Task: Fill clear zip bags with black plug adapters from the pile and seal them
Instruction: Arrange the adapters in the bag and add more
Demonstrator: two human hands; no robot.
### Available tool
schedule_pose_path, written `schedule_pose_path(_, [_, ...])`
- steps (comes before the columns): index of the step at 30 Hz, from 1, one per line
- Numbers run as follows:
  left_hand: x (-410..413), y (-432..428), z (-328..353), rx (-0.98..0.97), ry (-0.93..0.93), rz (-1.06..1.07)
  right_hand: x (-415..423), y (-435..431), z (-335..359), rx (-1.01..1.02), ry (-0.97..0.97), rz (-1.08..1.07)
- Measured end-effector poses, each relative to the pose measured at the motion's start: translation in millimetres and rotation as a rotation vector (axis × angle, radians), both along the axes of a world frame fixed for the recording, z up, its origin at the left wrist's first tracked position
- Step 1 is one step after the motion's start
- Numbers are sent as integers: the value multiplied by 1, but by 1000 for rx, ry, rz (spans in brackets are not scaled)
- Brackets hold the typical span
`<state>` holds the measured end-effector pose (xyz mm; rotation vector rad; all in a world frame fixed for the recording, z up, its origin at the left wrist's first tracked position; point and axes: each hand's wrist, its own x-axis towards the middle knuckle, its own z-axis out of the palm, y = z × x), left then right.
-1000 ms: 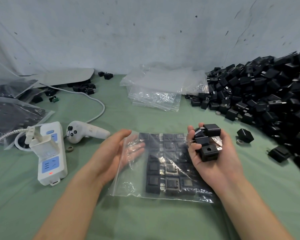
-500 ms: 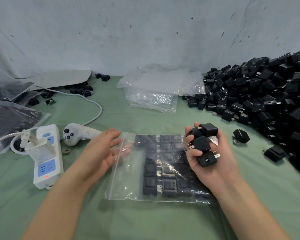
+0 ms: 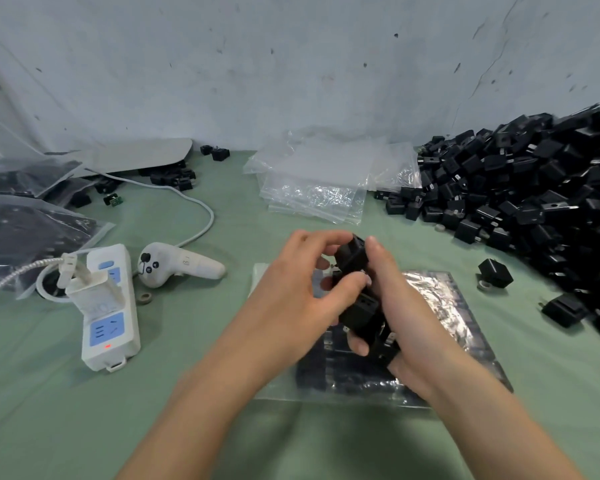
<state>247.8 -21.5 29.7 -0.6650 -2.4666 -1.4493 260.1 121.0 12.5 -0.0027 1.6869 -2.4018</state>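
You are working with bare hands and bare forearms, both uncovered as far as the view is reaching.

Your left hand [image 3: 291, 299] and right hand [image 3: 406, 323] are showing bare from fingertips to wrist. Your left forearm [image 3: 201, 403] and right forearm [image 3: 492, 420] are running bare all the way to the near edge of the view, and your upper arms are falling outside the picture. The fingernails [image 3: 360, 348] that are facing the camera are looking short and plain. Both forearms are blurring slightly toward the near edge, so any finer marks there are coming out too soft to read.
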Motion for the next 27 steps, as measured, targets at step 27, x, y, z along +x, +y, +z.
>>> schedule_pose_path(27, [-25,-89,-45,74,-623,493,-8,25,-19,-230,-168,-61])
